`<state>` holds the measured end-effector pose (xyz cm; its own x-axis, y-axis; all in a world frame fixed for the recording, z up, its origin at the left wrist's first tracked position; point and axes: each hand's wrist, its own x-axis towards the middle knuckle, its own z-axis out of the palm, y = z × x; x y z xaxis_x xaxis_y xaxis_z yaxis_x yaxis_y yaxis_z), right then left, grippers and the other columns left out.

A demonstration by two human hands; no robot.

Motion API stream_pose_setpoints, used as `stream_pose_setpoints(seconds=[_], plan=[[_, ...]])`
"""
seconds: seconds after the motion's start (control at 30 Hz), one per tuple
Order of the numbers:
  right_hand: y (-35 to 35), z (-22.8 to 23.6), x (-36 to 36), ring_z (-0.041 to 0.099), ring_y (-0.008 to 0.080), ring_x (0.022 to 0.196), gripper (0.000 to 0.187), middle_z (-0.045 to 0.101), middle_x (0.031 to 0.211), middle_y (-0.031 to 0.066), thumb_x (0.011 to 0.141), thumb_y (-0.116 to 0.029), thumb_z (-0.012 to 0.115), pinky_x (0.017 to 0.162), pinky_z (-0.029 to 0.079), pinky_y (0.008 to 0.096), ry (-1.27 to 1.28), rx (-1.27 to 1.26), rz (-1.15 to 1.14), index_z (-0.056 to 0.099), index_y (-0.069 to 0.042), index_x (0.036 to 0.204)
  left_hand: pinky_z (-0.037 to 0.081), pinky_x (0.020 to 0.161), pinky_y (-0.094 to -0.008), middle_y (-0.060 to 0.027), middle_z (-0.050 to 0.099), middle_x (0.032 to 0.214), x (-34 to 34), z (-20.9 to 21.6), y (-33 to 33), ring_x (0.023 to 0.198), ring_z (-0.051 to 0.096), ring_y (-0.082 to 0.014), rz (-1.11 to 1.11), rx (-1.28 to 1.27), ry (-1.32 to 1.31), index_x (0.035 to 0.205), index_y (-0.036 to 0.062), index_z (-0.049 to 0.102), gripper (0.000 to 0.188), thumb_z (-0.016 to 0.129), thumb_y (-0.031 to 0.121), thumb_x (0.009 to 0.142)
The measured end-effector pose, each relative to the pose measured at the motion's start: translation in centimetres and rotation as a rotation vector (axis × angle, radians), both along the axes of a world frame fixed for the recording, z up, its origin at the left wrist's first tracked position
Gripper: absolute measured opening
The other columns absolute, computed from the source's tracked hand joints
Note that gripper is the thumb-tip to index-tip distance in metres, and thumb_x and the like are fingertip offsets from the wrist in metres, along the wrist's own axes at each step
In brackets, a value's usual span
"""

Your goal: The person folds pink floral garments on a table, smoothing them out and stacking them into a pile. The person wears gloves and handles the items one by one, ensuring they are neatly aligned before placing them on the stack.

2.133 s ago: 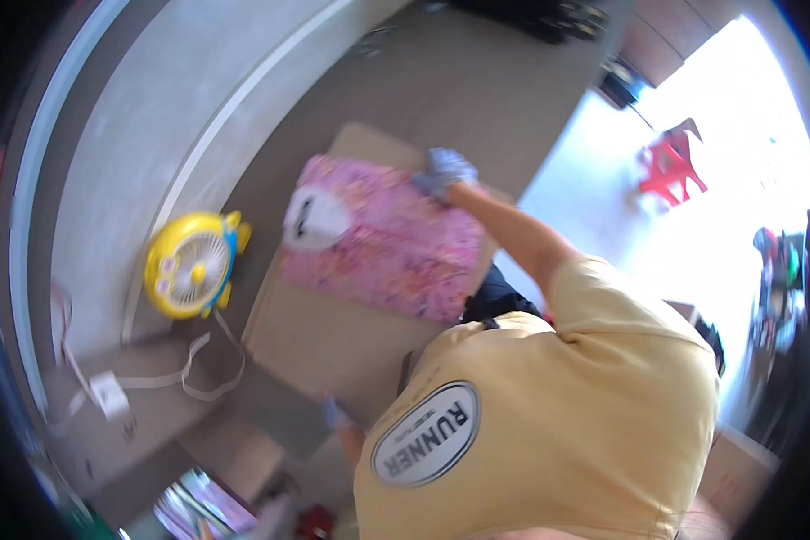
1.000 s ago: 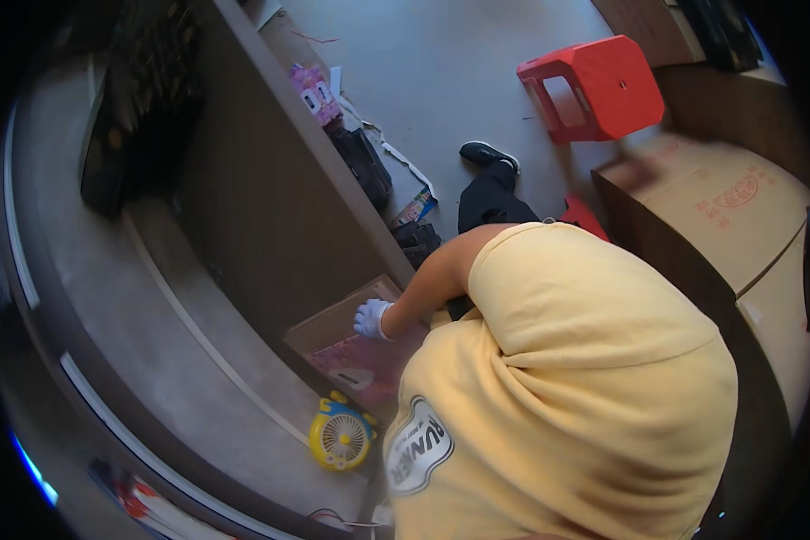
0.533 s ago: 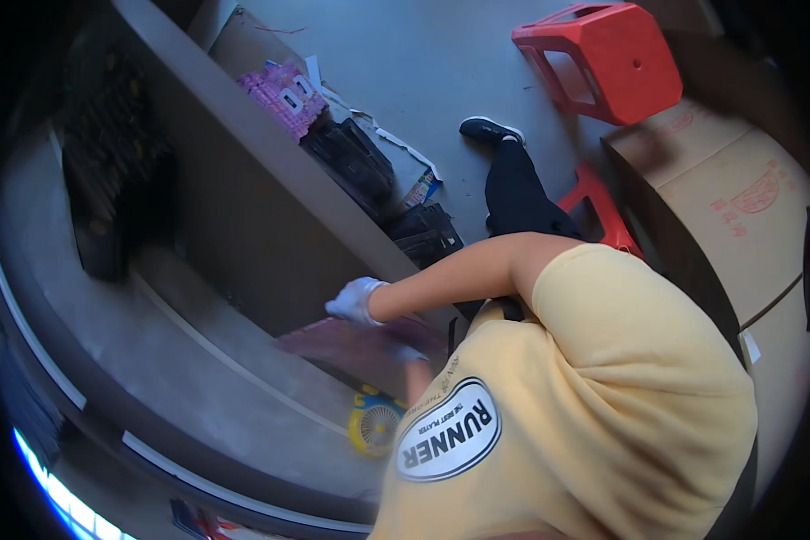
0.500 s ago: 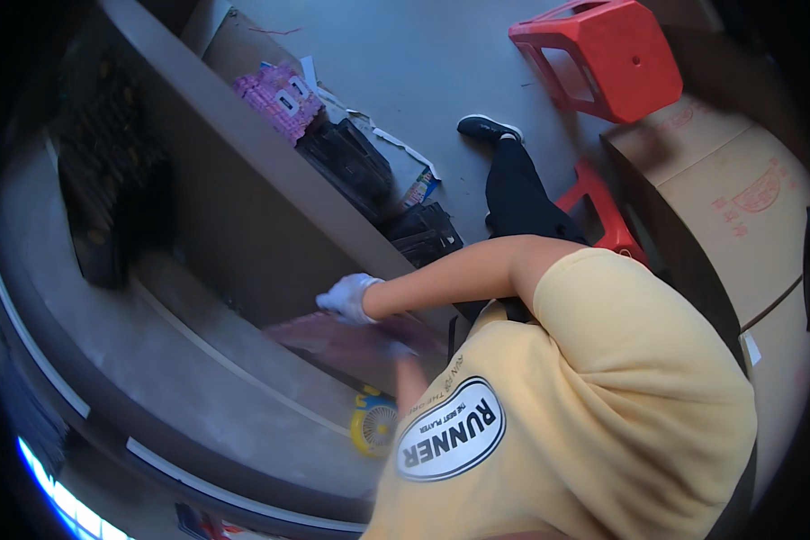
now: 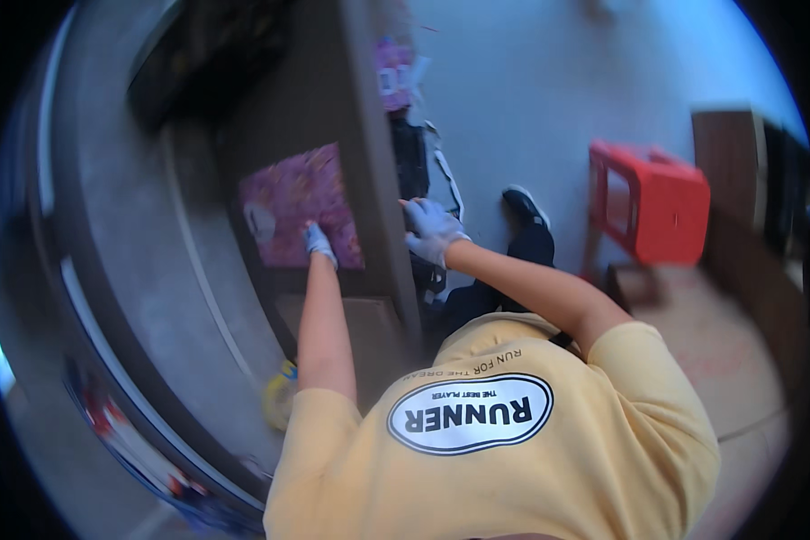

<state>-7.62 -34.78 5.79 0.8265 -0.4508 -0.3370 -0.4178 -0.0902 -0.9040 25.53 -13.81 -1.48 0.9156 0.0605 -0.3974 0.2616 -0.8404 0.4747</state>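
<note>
A flat purple patterned sheet or bag (image 5: 299, 200) with a pale rounded patch lies on the dark tabletop (image 5: 315, 99); its exact kind is blurred. My left hand (image 5: 319, 245), in a pale glove, rests on its near right part with the fingers stretched forward. To the right, my right hand (image 5: 434, 232), also gloved with bare fingertips, is by the table's right edge. Its fingers are spread, and nothing shows in them. Several purple packs (image 5: 393, 76) are beyond the table's right edge, partly cut off by it.
A red plastic stool (image 5: 657, 202) stands at the right, near large cardboard boxes (image 5: 729, 342). Brown cardboard (image 5: 344, 326) lies on the table near my left forearm. A yellow fan (image 5: 281, 400) sits at lower left. A dark blurred bulk (image 5: 202, 63) occupies the far left.
The view has turned, so things appear shifted. The purple sheet or bag, earlier blurred beneath both hands, now lies flat farther forward. My right hand has come away from it to the table's right edge.
</note>
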Motion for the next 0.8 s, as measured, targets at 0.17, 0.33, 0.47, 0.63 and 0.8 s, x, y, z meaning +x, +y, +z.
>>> stream_pose_setpoints(seconds=[0.17,0.33,0.47,0.63,0.8], plan=[[3.7,1.8,3.4,0.019,0.0426,0.139,0.07,0.025,0.149,0.022,0.077,-0.029,0.061,0.109,0.019,0.0602,-0.077,-0.646,0.289,0.036,-0.018,0.141,0.025,0.109,-0.0528,-0.0218,0.025,0.149,-15.7,9.0,-3.2,0.137,0.023,-0.0429,-0.489,0.444,-0.53,0.145,0.0185,0.031,0.059,0.045,0.043,0.093],[8.6,0.8,8.7,0.018,0.0433,0.14,0.073,0.022,0.151,0.0216,0.075,-0.033,0.061,0.108,0.016,0.0646,-0.279,-0.947,0.451,0.035,-0.02,0.142,0.034,0.101,-0.0538,-0.0191,0.043,0.138,-30.5,11.5,7.3,0.126,0.038,-0.0463,-0.616,0.156,-0.808,0.11,0.0144,0.063,0.028,0.057,0.027,0.086],[10.4,1.3,12.5,0.021,0.0424,0.138,0.071,0.024,0.15,0.0211,0.079,-0.034,0.06,0.109,0.016,0.0623,-0.342,-1.016,0.594,0.033,-0.019,0.143,0.044,0.088,-0.048,-0.0172,0.057,0.121,-43.1,7.0,14.1,0.105,0.054,-0.0402,-0.154,-0.054,-0.717,0.092,0.0105,0.066,0.016,0.059,0.024,0.086],[17.3,0.1,16.4,0.047,0.0359,0.122,0.055,0.052,0.128,0.0169,0.08,-0.033,0.059,0.099,0.041,0.0462,-0.332,-0.71,1.092,0.047,-0.013,0.13,0.05,0.077,-0.0387,-0.014,0.063,0.104,-51.9,2.7,18.0,0.094,0.059,-0.0302,0.859,-0.224,-0.165,0.09,0.0072,0.065,0.018,0.062,0.024,0.087],[25.2,-1.8,20.6,0.05,0.0327,0.12,0.053,0.054,0.126,0.0161,0.082,-0.041,0.054,0.097,0.043,0.0418,-0.257,-0.736,0.896,0.052,-0.009,0.126,0.047,0.085,-0.0408,-0.0137,0.058,0.116,-50.8,5.3,24.9,0.101,0.057,-0.0313,0.746,-0.021,-0.456,0.099,0.0062,0.064,0.025,0.061,0.027,0.086]])
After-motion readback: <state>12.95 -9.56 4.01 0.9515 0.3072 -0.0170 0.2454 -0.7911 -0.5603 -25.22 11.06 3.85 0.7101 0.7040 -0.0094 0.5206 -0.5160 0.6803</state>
